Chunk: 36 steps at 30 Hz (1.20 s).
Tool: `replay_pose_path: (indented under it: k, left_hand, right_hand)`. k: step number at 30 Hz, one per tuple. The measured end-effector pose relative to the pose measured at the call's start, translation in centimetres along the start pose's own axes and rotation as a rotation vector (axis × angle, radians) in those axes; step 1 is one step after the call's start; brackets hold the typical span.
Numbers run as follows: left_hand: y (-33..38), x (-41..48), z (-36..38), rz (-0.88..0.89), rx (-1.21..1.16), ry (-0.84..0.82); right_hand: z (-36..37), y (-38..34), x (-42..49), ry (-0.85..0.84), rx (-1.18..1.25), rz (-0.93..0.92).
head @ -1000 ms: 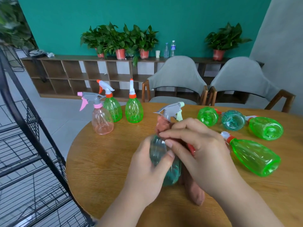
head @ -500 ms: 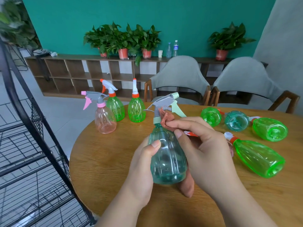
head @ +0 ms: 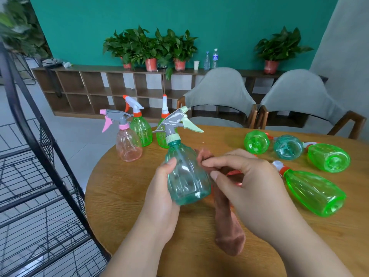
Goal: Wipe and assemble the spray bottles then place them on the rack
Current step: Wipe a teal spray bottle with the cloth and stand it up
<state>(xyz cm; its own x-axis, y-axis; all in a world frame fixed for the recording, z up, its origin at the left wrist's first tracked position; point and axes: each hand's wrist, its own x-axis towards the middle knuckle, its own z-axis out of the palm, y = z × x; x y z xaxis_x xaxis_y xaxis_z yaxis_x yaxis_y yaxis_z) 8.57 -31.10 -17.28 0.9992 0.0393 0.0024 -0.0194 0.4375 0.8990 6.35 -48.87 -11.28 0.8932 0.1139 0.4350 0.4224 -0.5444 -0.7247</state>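
Head view: the left hand [head: 159,198] holds the teal bottle [head: 187,176] upright over the counter [head: 123,196], fingers [head: 170,163] curled round its belly. Just right of them, the right hand [head: 249,192] pinches the cloth [head: 227,226] against the bottle's side, and the cloth's tail trails below. The bottle looks empty, light, thin-walled and slick. I would grip the ribbed belly or the neck, not the trigger. The rack [head: 40,176] stands well left.

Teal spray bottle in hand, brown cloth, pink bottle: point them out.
teal spray bottle [head: 185,176], head view, ribbed body.
brown cloth [head: 229,236], head view, lower end.
pink bottle [head: 129,145], head view, clear body.
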Motion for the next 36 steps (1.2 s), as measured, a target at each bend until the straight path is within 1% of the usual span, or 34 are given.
replay_pose_path:
  k: [2,5,7,11,13,16,19,22,26,36]
  left_hand:
    - [0.2,0.0,-0.2,-0.033,-0.020,-0.027]
    - [0.4,0.2,-0.4,-0.028,0.022,-0.034]
    - [0.6,0.5,-0.6,0.012,0.062,-0.017]
    - [0.8,1.4,-1.5,0.112,0.176,0.033]
    - [0.7,2.0,-2.2,0.168,0.265,0.085]
    - [0.1,3.5,-3.8,0.222,0.472,0.230]
    - [-0.8,5.3,-5.6,0.255,0.605,0.367]
    - [-1.1,6.7,-6.7,0.261,0.718,0.445]
    - [-0.7,8.7,-7.6,0.223,0.883,0.526]
    - [0.2,12.2,-6.7,0.185,1.109,0.530]
  right_hand:
    - [0.2,0.4,0.1,0.046,0.018,0.028]
    - [0.5,0.5,0.2,0.089,0.142,0.058]
    - [1.0,0.4,0.2,0.118,0.189,0.062]
    - [2.3,0.5,0.2,0.153,0.206,0.069]
    - [3.0,0.7,0.2,0.177,0.215,0.075]
    - [3.7,0.8,0.4,0.197,0.283,0.114]
    - [4.2,1.1,0.8,0.217,0.389,0.179]
    - [4.8,1.5,1.2,0.240,0.513,0.248]
    - [5.8,2.0,2.0,0.256,0.597,0.291]
    - [8.0,2.6,3.7,0.293,0.680,0.351]
